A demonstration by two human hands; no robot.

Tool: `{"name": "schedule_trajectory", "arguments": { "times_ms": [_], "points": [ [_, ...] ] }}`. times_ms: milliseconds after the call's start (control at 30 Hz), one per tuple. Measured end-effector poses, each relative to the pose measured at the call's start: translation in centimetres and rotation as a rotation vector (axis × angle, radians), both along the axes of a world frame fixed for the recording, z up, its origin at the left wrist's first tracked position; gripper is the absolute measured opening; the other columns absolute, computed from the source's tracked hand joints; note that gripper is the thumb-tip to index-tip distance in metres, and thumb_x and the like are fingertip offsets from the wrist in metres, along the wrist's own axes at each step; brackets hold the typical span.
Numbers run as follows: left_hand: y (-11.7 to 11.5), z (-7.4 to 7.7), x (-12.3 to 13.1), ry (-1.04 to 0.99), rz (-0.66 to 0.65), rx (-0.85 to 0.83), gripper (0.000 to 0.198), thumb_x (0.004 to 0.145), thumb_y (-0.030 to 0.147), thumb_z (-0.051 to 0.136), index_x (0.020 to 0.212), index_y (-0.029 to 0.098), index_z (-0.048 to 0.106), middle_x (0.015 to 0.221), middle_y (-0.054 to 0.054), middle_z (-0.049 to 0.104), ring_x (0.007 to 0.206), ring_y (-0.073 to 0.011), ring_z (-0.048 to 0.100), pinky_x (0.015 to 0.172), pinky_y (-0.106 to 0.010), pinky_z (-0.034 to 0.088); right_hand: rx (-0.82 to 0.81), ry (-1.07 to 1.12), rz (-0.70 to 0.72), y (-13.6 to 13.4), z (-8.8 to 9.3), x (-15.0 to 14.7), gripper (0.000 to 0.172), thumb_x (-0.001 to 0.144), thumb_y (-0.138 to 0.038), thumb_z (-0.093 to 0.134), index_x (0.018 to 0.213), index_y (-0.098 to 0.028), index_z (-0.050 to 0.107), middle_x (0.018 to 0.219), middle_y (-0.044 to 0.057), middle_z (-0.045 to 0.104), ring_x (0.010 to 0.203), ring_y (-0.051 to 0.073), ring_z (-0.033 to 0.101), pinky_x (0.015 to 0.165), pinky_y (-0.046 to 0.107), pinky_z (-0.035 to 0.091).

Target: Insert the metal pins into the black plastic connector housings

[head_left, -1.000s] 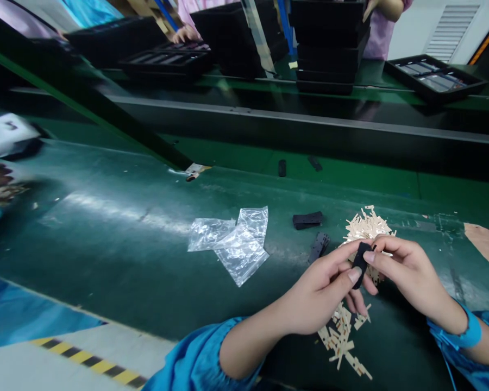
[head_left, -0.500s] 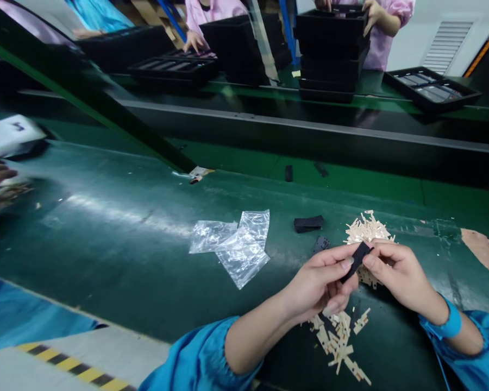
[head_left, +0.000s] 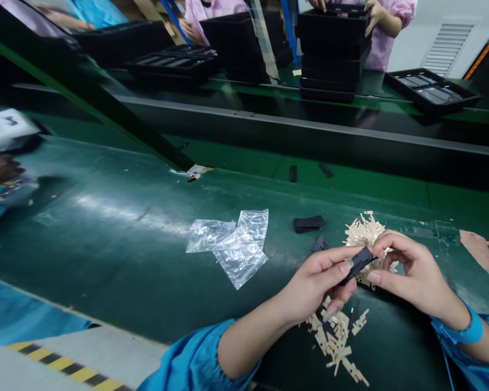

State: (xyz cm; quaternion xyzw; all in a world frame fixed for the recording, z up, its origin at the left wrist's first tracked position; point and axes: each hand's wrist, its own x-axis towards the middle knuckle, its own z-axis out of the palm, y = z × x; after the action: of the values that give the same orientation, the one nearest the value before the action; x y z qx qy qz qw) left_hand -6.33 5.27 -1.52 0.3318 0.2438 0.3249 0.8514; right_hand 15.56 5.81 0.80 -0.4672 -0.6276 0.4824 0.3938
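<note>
My left hand (head_left: 309, 279) grips a small black rectangular plastic piece (head_left: 357, 265) between thumb and fingers, tilted up to the right. At its upper end, my right hand (head_left: 411, 271) touches it with the index fingertip. The right thumb is apart from the piece, and the fingers are loosely curved. Behind the hands lies a heap of thin cream-coloured strips (head_left: 362, 229), partly hidden by them. Below the left hand, more cream strips with holes (head_left: 337, 342) lie scattered with some dark pieces. A small stack of black pieces (head_left: 307, 224) and a perforated black piece (head_left: 320, 244) rest beyond the left hand.
Clear plastic bags (head_left: 242, 247) lie on the green table (head_left: 146, 277). A green slanted post (head_left: 106, 108) meets the table's far side. At left are a co-worker's hand (head_left: 0, 168) and a white box (head_left: 8, 130). Stacked black trays (head_left: 328, 54) and people stand across the bench.
My right hand has moved slightly right, its thumb coming away from the black piece. The left hand has turned the piece flatter, showing more of its face. The co-worker's hand at left has shifted.
</note>
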Motion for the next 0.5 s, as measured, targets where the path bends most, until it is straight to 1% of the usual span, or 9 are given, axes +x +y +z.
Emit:
{"name": "schedule_trajectory", "arguments": {
  "times_ms": [133, 200, 267, 333, 433, 500],
  "points": [
    [0.0, 0.3, -0.1, 0.046, -0.001, 0.029, 0.052, 0.099, 0.04, 0.064, 0.144, 0.016, 0.06, 0.064, 0.003, 0.059, 0.037, -0.0029, 0.041, 0.038, -0.015, 0.031, 0.042, -0.045, -0.016, -0.1, 0.0, -0.5, 0.016, 0.085, -0.034, 0.083, 0.082, -0.023, 0.071, 0.082, 0.003, 0.065, 0.07, 0.017, 0.062, 0.057, 0.026, 0.051],
    [0.0, 0.3, -0.2, 0.069, -0.002, 0.034, 0.053, 0.099, 0.041, 0.064, 0.145, 0.016, 0.06, 0.064, 0.003, 0.059, 0.038, -0.0029, 0.04, 0.039, -0.015, 0.031, 0.07, -0.05, -0.025, -0.1, 0.0, -0.5, 0.015, 0.085, -0.032, 0.083, 0.087, -0.023, 0.072, 0.085, 0.003, 0.065, 0.069, 0.017, 0.061, 0.057, 0.026, 0.051],
    [-0.1, 0.3, -0.2, 0.083, -0.014, 0.046, 0.054, 0.099, 0.042, 0.064, 0.145, 0.016, 0.059, 0.065, 0.003, 0.059, 0.038, -0.0032, 0.04, 0.039, -0.016, 0.031, 0.114, -0.035, -0.052, -0.2, 0.0, -0.3, 0.017, 0.083, -0.028, 0.085, 0.093, -0.024, 0.071, 0.09, 0.003, 0.064, 0.071, 0.017, 0.06, 0.059, 0.027, 0.051],
    [-0.1, 0.3, -0.3, 0.08, -0.025, 0.061, 0.053, 0.099, 0.042, 0.063, 0.145, 0.016, 0.059, 0.065, 0.003, 0.059, 0.039, -0.0033, 0.04, 0.039, -0.016, 0.031, 0.164, -0.012, -0.065, -0.4, 0.2, -0.1, 0.017, 0.084, -0.024, 0.084, 0.094, -0.025, 0.07, 0.091, 0.002, 0.062, 0.073, 0.017, 0.058, 0.061, 0.028, 0.05],
    [-0.1, 0.4, -0.3, 0.058, -0.021, 0.08, 0.051, 0.1, 0.041, 0.063, 0.144, 0.017, 0.06, 0.065, 0.002, 0.06, 0.039, -0.0035, 0.041, 0.039, -0.016, 0.03, 0.184, 0.002, -0.038, -0.5, 0.8, 0.3, 0.007, 0.093, -0.022, 0.075, 0.09, -0.025, 0.069, 0.084, 0.002, 0.06, 0.074, 0.018, 0.057, 0.064, 0.03, 0.047],
    [-0.1, 0.4, -0.3, 0.047, -0.024, 0.083, 0.05, 0.1, 0.042, 0.063, 0.143, 0.017, 0.062, 0.065, 0.002, 0.059, 0.039, -0.0036, 0.041, 0.039, -0.016, 0.03, 0.155, -0.004, -0.018, -0.6, 1.0, 0.3, 0.01, 0.097, -0.023, 0.07, 0.087, -0.024, 0.069, 0.08, 0.002, 0.059, 0.072, 0.018, 0.055, 0.064, 0.031, 0.046]
  ]
}}
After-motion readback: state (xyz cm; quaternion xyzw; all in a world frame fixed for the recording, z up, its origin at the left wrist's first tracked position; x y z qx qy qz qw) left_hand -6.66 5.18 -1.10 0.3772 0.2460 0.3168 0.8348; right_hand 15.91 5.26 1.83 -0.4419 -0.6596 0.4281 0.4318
